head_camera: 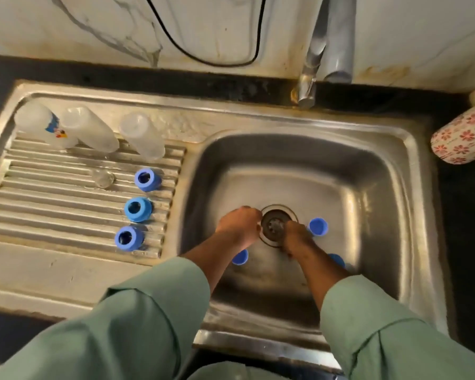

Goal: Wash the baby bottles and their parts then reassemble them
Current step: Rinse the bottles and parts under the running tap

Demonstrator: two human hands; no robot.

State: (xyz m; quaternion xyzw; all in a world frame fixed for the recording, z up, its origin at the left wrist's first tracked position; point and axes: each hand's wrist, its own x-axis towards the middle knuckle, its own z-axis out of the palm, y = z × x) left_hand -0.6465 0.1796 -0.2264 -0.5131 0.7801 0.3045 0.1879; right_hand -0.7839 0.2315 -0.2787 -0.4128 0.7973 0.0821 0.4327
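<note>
Three clear baby bottles (89, 128) stand mouth-down at the back of the ribbed drainboard (52, 193). In front of them lie a clear nipple (102, 178) and three blue screw rings (137, 209) in a row. Blue caps lie on the basin floor: one (318, 226) right of the drain, one (240, 257) under my left forearm and one (337, 260) behind my right wrist. My left hand (239, 222) and my right hand (296, 234) are low in the basin on either side of the drain (276, 224), fingers curled downward. Motion blur hides whether they hold anything.
The steel sink basin (368, 171) has a chrome tap (309, 86) over its back rim; no water stream is visible. A floral-patterned cup (461, 138) lies on the dark counter at the right. A black cable hangs on the marble wall behind.
</note>
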